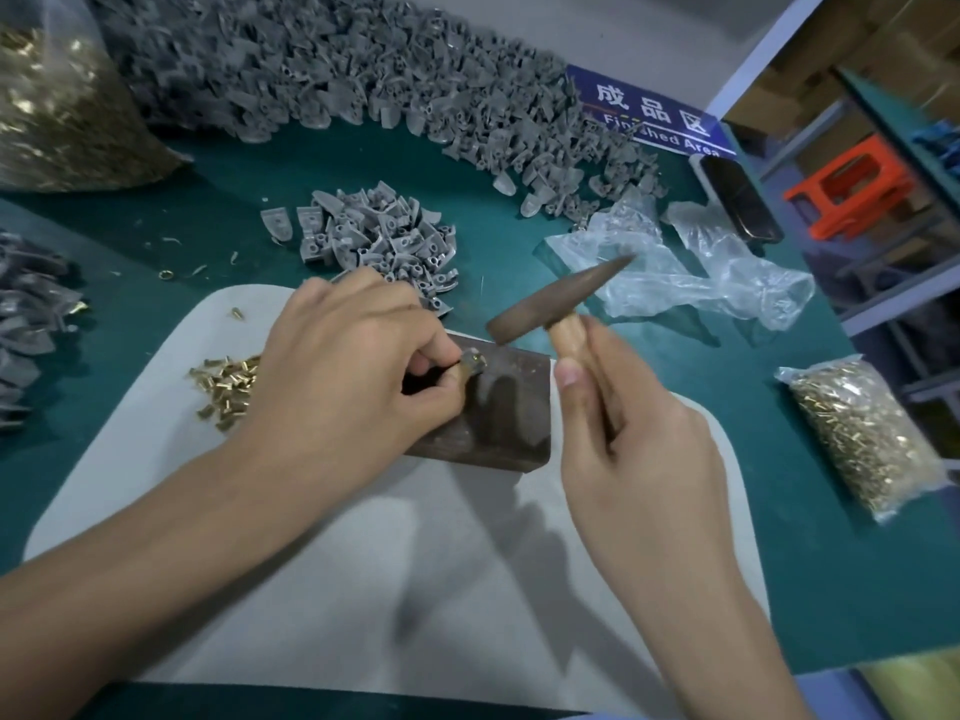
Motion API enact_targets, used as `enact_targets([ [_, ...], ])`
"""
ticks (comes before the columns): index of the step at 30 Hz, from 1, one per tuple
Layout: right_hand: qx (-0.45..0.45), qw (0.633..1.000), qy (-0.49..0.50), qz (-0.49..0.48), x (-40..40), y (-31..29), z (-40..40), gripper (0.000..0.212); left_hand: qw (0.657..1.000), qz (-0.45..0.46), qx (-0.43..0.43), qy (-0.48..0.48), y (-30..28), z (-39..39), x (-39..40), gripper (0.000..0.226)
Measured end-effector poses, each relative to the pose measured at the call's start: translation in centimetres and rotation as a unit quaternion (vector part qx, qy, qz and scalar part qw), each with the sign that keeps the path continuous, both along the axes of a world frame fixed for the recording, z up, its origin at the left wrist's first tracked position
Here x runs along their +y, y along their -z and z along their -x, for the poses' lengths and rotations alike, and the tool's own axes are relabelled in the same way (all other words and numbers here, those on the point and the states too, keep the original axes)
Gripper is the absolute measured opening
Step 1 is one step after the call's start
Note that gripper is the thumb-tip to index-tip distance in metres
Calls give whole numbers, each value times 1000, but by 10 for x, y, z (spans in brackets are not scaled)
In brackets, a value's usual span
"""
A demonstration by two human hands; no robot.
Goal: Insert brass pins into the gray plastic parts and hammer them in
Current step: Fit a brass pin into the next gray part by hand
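A gray part is pinched on the block by the left hand, steadied for the hammer gripped in the right hand.

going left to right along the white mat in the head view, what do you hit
Loose brass pins → left hand pinching a part → dark block → hammer in right hand → bagged brass pins.

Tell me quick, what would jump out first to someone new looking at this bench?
Dead centre, the right hand holds a small hammer raised over a dark block, where the left hand pinches a gray part with a brass pin. Behind, a huge heap of gray plastic parts arcs across the green table, with loose brass pins left of the block.
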State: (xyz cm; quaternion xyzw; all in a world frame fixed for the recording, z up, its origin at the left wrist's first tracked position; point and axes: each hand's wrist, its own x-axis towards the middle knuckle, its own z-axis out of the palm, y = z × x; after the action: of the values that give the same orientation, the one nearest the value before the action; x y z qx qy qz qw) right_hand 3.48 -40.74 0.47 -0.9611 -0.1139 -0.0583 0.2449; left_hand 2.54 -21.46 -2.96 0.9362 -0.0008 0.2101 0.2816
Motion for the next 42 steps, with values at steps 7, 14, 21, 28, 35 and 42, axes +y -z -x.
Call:
enact_targets([
  [7,5,1000,-15,-12,-1,1,0,30,1000,8,3,-2,-1,2,0,20],
  [14,9,1000,-22,-9,2,3,-1,30,1000,-2,4,10,0,0,3,14],
  [21,3,1000,-27,5,2,0,-6,19,1000,-5,6,15,0,0,6,11],
  [28,-3,996,-2,-85,-7,6,-6,22,1000,-9,14,19,-1,0,7,8],
  [35,-15,997,-20,-76,-8,3,-11,25,1000,-4,13,21,0,0,8,11],
  [42,-11,996,-48,-70,-5,-4,-14,15,1000,0,11,20,-1,1,8,10],
])
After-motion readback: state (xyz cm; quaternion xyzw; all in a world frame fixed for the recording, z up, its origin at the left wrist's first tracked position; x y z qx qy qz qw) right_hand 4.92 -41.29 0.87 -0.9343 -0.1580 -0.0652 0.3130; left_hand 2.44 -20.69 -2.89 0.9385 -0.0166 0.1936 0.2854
